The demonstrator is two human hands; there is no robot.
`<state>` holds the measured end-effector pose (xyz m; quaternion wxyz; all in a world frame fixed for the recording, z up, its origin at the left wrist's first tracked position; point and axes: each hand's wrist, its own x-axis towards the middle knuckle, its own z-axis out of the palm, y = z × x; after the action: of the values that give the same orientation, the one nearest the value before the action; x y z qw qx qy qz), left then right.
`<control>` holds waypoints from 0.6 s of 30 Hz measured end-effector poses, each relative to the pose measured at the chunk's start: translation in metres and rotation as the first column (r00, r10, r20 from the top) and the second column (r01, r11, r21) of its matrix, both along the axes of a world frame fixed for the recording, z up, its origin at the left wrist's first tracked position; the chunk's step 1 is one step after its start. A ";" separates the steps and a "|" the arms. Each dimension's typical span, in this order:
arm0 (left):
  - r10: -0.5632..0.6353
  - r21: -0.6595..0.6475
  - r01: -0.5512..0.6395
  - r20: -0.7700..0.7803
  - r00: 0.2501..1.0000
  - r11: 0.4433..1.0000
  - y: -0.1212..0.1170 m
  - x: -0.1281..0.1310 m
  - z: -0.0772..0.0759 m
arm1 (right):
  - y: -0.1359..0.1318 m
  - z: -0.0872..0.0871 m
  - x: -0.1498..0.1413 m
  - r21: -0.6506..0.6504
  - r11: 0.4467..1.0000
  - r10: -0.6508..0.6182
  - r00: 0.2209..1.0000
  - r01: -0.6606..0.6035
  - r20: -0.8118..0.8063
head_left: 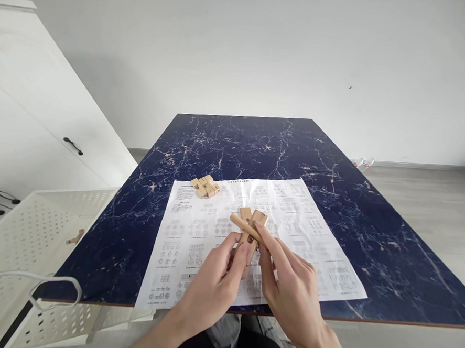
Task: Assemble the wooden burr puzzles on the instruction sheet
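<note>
Both of my hands meet over the near edge of a printed instruction sheet [293, 209]. My left hand [214, 280] and my right hand [284, 282] pinch a small cluster of wooden puzzle sticks [251, 225], with one stick lying crosswise over two upright ones. The fingers of both hands are closed on the sticks. A second assembled group of wooden puzzle pieces [206, 186] lies on the sheet's far left corner, untouched.
The sheet lies on a dark blue marbled table [372, 203]. A white perforated basket [24, 235] stands at the left, with a single wooden piece [75, 236] inside. Behind it is a white cabinet [43, 110] with black handles. A white wall is at the back.
</note>
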<state>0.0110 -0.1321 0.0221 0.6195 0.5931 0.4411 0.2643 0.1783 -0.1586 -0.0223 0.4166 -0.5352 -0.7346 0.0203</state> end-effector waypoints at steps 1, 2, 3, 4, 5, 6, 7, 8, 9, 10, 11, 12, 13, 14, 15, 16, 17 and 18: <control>0.005 -0.007 -0.005 0.001 1.000 1.000 0.000 0.000 -0.001 | 0.001 -0.001 -0.001 -0.008 1.000 0.004 1.000 -0.004 -0.008; 0.008 -0.018 -0.008 0.006 1.000 1.000 0.000 -0.001 -0.001 | 0.001 -0.001 -0.001 -0.021 1.000 0.015 1.000 -0.016 -0.014; 0.013 -0.030 -0.012 0.018 1.000 0.999 0.000 -0.002 -0.002 | 0.002 -0.001 -0.001 -0.035 0.999 0.028 0.999 -0.029 -0.018; 0.018 -0.041 -0.017 0.032 0.999 0.999 0.001 -0.003 -0.003 | 0.002 -0.002 -0.001 -0.046 0.998 0.039 0.999 -0.040 -0.021; 0.021 -0.051 -0.019 0.047 0.999 0.999 0.001 -0.004 -0.003 | 0.002 -0.002 0.000 -0.055 0.997 0.048 0.999 -0.049 -0.022; 0.022 -0.058 -0.019 0.060 0.998 0.998 0.002 -0.005 -0.004 | 0.002 -0.002 0.000 -0.066 0.996 0.053 0.998 -0.054 -0.021; 0.023 -0.064 -0.019 0.069 0.997 0.998 0.002 -0.006 -0.005 | 0.002 -0.002 0.000 -0.074 0.996 0.053 0.998 -0.054 -0.021; 0.024 -0.068 -0.019 0.075 0.997 0.997 0.002 -0.006 -0.005 | 0.001 -0.002 0.000 -0.080 0.996 0.047 0.999 -0.049 -0.024; 0.024 -0.073 -0.019 0.077 0.997 0.997 0.002 -0.005 -0.006 | 0.001 -0.002 -0.001 -0.086 0.995 0.038 0.999 -0.040 -0.028; 0.024 -0.077 -0.018 0.081 0.996 0.997 0.002 -0.005 -0.007 | 0.001 -0.002 -0.001 -0.088 0.996 0.027 0.999 -0.030 -0.033; 0.027 -0.083 -0.020 0.084 0.996 0.996 0.002 -0.004 -0.007 | 0.000 -0.002 -0.002 -0.089 0.996 0.014 0.999 -0.017 -0.037; 0.030 -0.088 -0.022 0.086 0.996 0.996 0.002 -0.003 -0.008 | 0.000 -0.002 -0.002 -0.086 0.996 0.001 0.999 -0.005 -0.038; 0.032 -0.094 -0.023 0.089 0.996 0.995 0.002 -0.002 -0.009 | 0.000 -0.001 -0.002 -0.086 0.996 -0.007 0.999 0.004 -0.036; 0.032 -0.099 -0.022 0.093 0.995 0.995 0.002 -0.002 -0.009 | 0.000 0.000 -0.002 -0.089 0.996 -0.010 0.999 0.007 -0.034; 0.031 -0.104 -0.020 0.101 0.994 0.994 0.003 -0.001 -0.009 | 0.000 0.001 -0.002 -0.095 0.995 -0.009 0.999 0.006 -0.033; 0.027 -0.112 -0.014 0.119 0.993 0.994 0.003 -0.001 -0.009 | 0.000 0.001 -0.002 -0.104 0.995 -0.001 0.999 -0.002 -0.034; 0.022 -0.127 -0.004 0.142 0.990 0.992 0.003 -0.002 -0.009 | 0.000 0.002 -0.001 -0.115 0.993 0.009 0.999 -0.013 -0.038; 0.019 -0.144 0.006 0.170 0.985 0.990 0.004 -0.002 -0.008 | 0.000 0.003 -0.001 -0.125 0.992 0.018 0.999 -0.024 -0.043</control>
<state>0.0093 -0.1284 0.0139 0.6952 0.5207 0.4063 0.2836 0.1773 -0.1589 -0.0194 0.3973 -0.5520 -0.7285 0.0819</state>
